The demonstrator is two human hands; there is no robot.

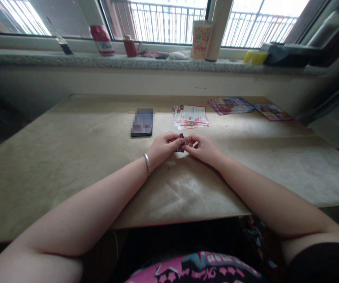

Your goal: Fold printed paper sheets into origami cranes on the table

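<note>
Silver bangle [147,163] by the left hand [163,147], black sleeve [323,261], pink printed clothing [193,269].

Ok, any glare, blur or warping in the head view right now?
Head view: windows blown out white, backlighting the table; phone screen pixelated; wide-angle stretch splays the table edges; folded paper pinched between left hand and right hand looks small and soft.

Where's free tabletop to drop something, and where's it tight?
Widest bare patch: the table left of the phone and left hand. Another: right of the right hand, nearer than the magazines. Crowded: the far strip from phone through the leaflet stack to the magazines, and the spot where both hands pinch the folded paper.
</note>
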